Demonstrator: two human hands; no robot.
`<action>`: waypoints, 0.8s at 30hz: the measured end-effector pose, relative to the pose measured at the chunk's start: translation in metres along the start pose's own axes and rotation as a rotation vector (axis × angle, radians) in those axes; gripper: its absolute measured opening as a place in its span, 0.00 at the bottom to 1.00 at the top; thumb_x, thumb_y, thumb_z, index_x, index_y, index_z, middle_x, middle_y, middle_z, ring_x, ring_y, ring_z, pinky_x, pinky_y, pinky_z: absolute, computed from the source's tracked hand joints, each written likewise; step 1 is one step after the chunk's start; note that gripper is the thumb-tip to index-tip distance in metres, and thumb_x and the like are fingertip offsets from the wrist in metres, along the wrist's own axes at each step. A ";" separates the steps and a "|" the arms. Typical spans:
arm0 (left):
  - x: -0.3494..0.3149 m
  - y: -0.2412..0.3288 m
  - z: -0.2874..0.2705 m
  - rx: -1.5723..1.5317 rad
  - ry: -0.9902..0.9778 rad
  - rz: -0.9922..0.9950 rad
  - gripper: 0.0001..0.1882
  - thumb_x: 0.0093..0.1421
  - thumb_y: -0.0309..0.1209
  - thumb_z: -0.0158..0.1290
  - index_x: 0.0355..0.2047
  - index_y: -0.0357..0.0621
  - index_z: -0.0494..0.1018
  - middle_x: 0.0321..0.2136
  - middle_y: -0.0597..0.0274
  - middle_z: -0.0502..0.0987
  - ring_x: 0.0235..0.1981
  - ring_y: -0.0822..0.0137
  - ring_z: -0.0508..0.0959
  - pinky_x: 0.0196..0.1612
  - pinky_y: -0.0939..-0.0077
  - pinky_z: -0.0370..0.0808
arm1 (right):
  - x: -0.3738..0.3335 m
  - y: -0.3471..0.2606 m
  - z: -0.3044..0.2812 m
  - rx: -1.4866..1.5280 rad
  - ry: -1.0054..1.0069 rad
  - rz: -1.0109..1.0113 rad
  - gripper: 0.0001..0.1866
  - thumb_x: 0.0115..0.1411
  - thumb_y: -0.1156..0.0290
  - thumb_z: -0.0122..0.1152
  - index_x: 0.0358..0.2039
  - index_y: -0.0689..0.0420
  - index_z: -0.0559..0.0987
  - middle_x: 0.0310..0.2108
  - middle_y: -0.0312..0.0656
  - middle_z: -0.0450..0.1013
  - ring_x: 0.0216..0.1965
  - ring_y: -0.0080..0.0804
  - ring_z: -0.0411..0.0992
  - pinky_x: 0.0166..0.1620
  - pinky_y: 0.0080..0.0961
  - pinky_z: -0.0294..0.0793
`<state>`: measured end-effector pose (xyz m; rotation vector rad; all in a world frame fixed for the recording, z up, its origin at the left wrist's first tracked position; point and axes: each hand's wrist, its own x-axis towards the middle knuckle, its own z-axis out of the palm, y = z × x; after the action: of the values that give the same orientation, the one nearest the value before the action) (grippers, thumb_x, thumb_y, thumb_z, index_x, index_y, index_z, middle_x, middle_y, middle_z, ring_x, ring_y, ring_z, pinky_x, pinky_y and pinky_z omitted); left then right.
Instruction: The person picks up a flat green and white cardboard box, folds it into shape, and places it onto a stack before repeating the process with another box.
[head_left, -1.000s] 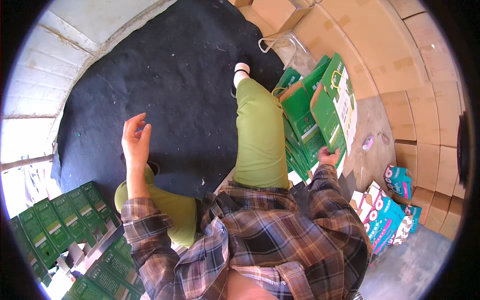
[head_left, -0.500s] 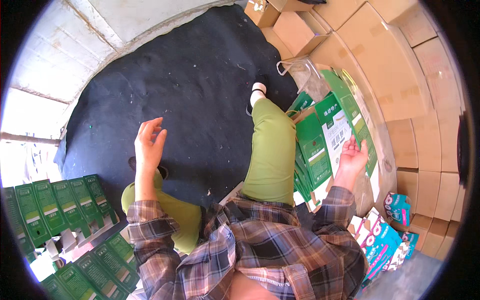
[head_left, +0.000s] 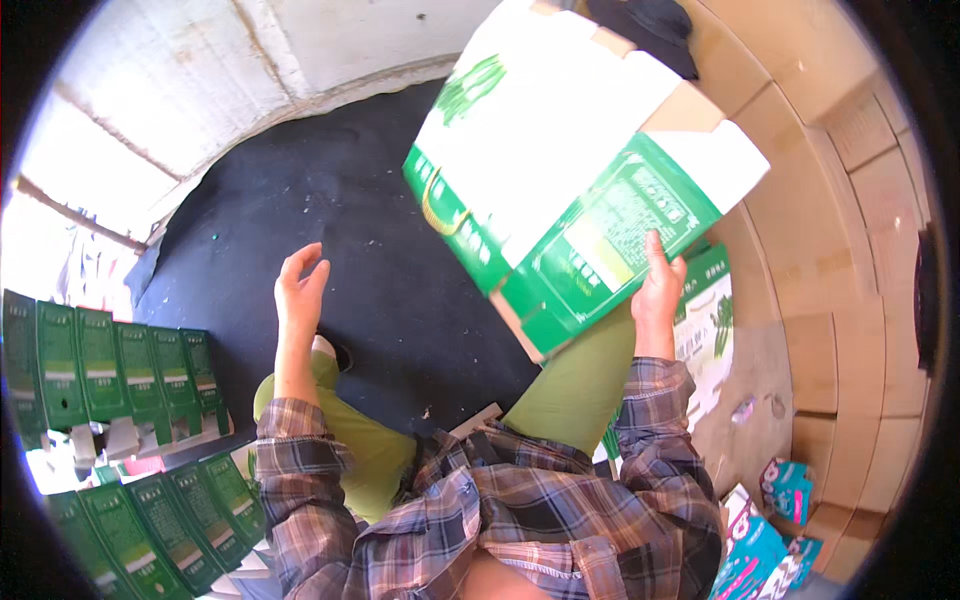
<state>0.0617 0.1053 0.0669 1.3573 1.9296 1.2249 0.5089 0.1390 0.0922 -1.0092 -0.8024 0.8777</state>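
Note:
In my right hand [head_left: 660, 296] is a flattened green and white carton [head_left: 560, 130], gripped by its lower right edge with the thumb on top. It is tilted up in front of me over my right leg, and a yellow cord handle [head_left: 438, 208] loops from its left side. My left hand [head_left: 302, 286] hovers over the dark floor sheet with its fingers apart and nothing in it. Beside my right leg more flat green and white cartons [head_left: 712, 325] lie, partly covered by my right arm and the raised carton.
Rows of upright green boxes [head_left: 120, 375] stand at my left. Stacked brown cardboard boxes [head_left: 790, 180] line the right side. Teal and pink packages [head_left: 755, 550] sit at the lower right. A black sheet [head_left: 300, 190] covers the floor ahead, and a dark hat-like thing [head_left: 650, 30] lies at the top.
My right hand has lifted a flat carton from the pile on the right and swung it up in front of me. The left hand has hardly moved.

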 end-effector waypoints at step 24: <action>-0.002 -0.025 -0.055 -0.712 0.177 -0.058 0.08 0.58 0.22 0.54 0.38 0.39 0.73 0.35 0.64 0.79 0.35 0.75 0.75 0.44 0.80 0.70 | 0.043 0.102 0.091 -0.365 -0.389 -0.014 0.29 0.58 0.72 0.63 0.57 0.64 0.62 0.47 0.45 0.69 0.47 0.28 0.68 0.52 0.24 0.66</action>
<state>0.0071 0.0794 0.0720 0.8315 1.3914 1.8125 0.4236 0.2381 0.0336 -1.1634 -1.3330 0.9492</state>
